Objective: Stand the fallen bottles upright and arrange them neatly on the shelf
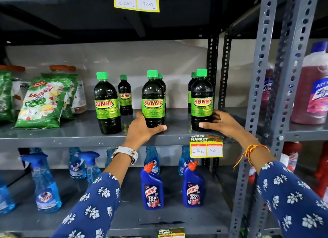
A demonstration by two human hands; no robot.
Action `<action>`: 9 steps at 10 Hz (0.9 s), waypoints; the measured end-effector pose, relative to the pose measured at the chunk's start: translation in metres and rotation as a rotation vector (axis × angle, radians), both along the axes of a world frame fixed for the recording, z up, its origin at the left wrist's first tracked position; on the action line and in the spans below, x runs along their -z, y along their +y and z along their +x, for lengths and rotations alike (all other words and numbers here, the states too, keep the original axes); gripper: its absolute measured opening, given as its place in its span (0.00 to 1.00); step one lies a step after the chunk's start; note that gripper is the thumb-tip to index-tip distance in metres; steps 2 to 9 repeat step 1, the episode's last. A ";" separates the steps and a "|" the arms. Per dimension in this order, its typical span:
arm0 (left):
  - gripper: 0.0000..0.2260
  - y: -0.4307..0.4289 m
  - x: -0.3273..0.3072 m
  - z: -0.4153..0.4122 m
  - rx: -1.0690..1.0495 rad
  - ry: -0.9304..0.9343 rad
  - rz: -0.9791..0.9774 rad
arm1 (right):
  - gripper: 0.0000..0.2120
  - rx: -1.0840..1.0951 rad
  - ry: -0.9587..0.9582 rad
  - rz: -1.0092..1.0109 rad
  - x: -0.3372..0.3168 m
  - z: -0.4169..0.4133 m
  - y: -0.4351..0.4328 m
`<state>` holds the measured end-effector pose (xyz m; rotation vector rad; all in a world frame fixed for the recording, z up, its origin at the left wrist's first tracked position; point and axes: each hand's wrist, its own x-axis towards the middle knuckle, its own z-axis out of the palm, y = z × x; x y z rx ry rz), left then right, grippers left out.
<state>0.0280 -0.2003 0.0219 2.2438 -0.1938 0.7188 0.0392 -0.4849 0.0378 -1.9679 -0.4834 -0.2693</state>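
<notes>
Several dark SUNNY bottles with green caps stand upright on the grey middle shelf (71, 138). My left hand (142, 129) wraps the base of the front middle bottle (153, 99). My right hand (221, 122) grips the base of the front right bottle (202, 99). Apart at the left stands a third front bottle (107, 103), tilted slightly in this wide view. Behind them stand a small bottle (125, 96), one half hidden behind the middle bottle (162, 85), and one behind the right bottle (191, 88). None of the bottles lies on its side.
Green detergent packets (42, 103) and jars sit at the shelf's left. A perforated steel upright (262, 78) bounds the right side, with pink cleaner bottles (310, 88) beyond. Below are blue spray bottles (44, 184) and Harpic bottles (152, 190). A price tag (205, 147) hangs on the shelf edge.
</notes>
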 end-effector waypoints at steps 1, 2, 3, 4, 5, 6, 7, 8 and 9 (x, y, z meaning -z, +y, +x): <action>0.39 -0.005 0.007 -0.017 0.043 -0.093 -0.124 | 0.34 0.173 -0.088 0.089 0.007 -0.009 0.003; 0.39 -0.005 0.007 -0.017 0.043 -0.093 -0.124 | 0.34 0.173 -0.088 0.089 0.007 -0.009 0.003; 0.39 -0.005 0.007 -0.017 0.043 -0.093 -0.124 | 0.34 0.173 -0.088 0.089 0.007 -0.009 0.003; 0.39 -0.005 0.007 -0.017 0.043 -0.093 -0.124 | 0.34 0.173 -0.088 0.089 0.007 -0.009 0.003; 0.39 -0.005 0.007 -0.017 0.043 -0.093 -0.124 | 0.34 0.173 -0.088 0.089 0.007 -0.009 0.003; 0.39 -0.005 0.007 -0.017 0.043 -0.093 -0.124 | 0.34 0.173 -0.088 0.089 0.007 -0.009 0.003; 0.39 -0.005 0.007 -0.017 0.043 -0.093 -0.124 | 0.34 0.173 -0.088 0.089 0.007 -0.009 0.003; 0.39 -0.005 0.007 -0.017 0.043 -0.093 -0.124 | 0.34 0.173 -0.088 0.089 0.007 -0.009 0.003; 0.39 -0.005 0.007 -0.017 0.043 -0.093 -0.124 | 0.34 0.173 -0.088 0.089 0.007 -0.009 0.003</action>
